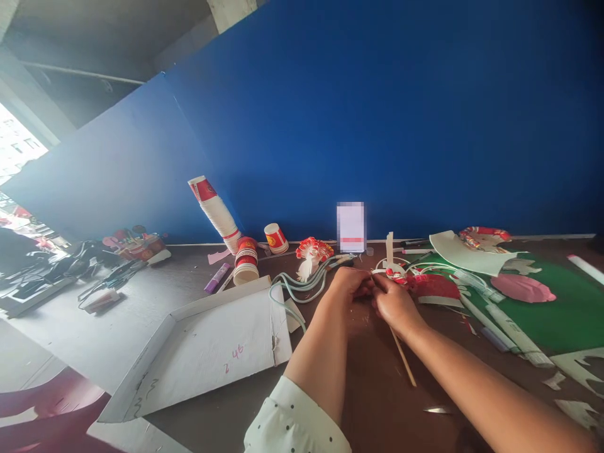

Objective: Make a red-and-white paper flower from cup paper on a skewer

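My left hand [350, 284] and my right hand [395, 303] meet over the brown table, fingers pinched close together. A thin wooden stick [404, 357] runs from beneath my right hand toward the table's front; its upper end is hidden in the fingers. The left fingertips are closed, but what lies in them cannot be made out. Just beyond the right hand is a small red-and-white paper piece [396, 274], beside a red paper-cup piece [436, 287]. A small pale blade-like piece [438, 410] lies nearer to me.
On the left are a white box lid [212, 352], stacked paper cups [217, 217] and a purple glue stick [218, 277]. A red paper flower [315, 249] and pale cables [302, 290] stand behind. Rightward, a green mat [561, 321] carries paper scraps and markers.
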The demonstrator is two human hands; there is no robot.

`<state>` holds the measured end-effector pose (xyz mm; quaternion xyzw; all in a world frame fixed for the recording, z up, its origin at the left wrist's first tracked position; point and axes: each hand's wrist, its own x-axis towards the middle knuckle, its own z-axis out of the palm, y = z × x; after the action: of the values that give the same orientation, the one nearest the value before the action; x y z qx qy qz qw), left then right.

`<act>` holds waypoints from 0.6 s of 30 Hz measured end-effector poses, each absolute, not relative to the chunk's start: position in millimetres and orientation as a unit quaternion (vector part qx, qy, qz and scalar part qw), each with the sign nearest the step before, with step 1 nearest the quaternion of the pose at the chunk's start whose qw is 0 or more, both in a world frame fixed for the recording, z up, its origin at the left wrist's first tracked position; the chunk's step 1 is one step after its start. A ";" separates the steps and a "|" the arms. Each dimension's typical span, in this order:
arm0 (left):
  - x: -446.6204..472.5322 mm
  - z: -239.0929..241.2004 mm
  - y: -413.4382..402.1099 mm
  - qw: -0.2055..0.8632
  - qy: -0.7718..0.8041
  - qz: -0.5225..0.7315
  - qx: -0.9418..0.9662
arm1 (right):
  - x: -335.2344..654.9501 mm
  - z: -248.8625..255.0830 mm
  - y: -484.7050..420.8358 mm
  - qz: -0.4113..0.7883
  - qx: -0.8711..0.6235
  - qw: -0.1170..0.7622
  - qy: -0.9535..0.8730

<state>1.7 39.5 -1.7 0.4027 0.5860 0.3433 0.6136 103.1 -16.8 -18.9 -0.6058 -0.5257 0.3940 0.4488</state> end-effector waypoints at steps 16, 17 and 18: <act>4.2 5.0 36.4 0.624 0.594 0.346 0.371 | 101.6 -16.6 -16.6 0.353 -0.602 0.469 -0.542; 4.3 5.3 36.4 0.625 0.596 0.342 0.371 | 101.7 -17.5 -16.4 0.365 -0.600 0.478 -0.528; 4.3 5.6 36.4 0.625 0.597 0.340 0.370 | 101.7 -18.5 -16.1 0.378 -0.596 0.486 -0.515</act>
<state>4.3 36.4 5.6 0.3702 0.5970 0.3396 0.6254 101.7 -16.1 -18.5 -0.5964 -0.5152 0.3780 0.4857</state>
